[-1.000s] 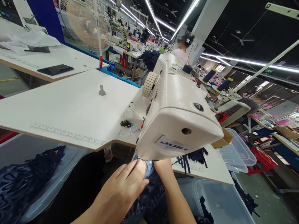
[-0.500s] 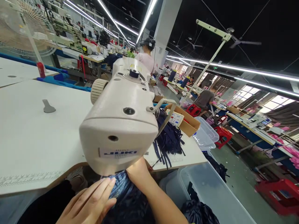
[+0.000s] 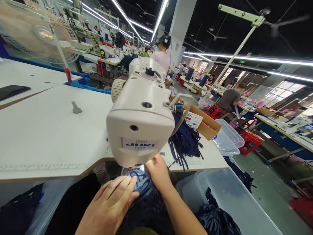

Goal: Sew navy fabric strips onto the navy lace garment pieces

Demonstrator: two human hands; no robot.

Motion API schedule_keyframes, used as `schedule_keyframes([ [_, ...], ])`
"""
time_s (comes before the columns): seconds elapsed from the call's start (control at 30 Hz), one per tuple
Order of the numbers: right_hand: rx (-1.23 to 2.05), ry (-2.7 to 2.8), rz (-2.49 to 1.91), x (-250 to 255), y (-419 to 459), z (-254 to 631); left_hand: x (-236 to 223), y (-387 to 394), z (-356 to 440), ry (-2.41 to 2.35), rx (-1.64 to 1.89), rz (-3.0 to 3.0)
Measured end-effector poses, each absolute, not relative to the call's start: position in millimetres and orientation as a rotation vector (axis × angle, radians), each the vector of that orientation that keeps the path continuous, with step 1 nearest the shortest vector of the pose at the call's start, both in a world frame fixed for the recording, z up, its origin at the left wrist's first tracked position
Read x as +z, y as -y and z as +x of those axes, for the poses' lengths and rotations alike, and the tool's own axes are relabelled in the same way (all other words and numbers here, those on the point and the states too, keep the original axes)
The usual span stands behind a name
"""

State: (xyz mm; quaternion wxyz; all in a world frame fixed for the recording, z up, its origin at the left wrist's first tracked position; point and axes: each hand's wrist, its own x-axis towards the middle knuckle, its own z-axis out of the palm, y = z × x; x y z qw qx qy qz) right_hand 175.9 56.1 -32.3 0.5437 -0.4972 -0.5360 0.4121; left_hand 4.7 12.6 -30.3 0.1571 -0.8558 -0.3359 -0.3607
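Note:
A white JUKI sewing machine (image 3: 141,120) stands in front of me. Dark blue patterned fabric (image 3: 143,182) runs from under its head down toward my lap, brightly lit near the needle area. On the fabric's left side, my left hand (image 3: 111,200) is closed, its fingers pressed together on top and its thumb below. My right hand (image 3: 158,171) is closed at the fabric's right side, close under the machine head. The head hides its fingertips and the needle.
Navy fabric strips (image 3: 184,140) lie on the table right of the machine, beside a cardboard box (image 3: 207,125). A clear plastic bin (image 3: 227,186) with dark fabric stands below right. Left are a white tabletop (image 3: 56,137), a phone (image 3: 13,92) and a fan (image 3: 41,36). People sit farther back.
My view has swung to the right, then slightly back, bringing the strips and box into sight. Both hands stay on the fabric, and more of my right hand shows now.

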Motion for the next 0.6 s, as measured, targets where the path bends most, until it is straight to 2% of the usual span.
schedule_keyframes([
  [0.07, 1.066, 1.207, -1.119, -30, -33, 178, -29, -8, 7, 1.097, -1.09, -2.472],
  [0.13, 1.019, 1.288, -1.04, -29, -9, 181, -28, -5, 8, 1.209, -1.149, -2.514],
  [0.37, 0.393, 1.875, -0.784, -38, 31, 193, -26, -2, 8, 1.226, -1.334, -2.556],
  [0.6, 0.203, 1.928, -0.75, -40, 31, 187, -26, 0, 7, 1.315, -1.308, -2.503],
])
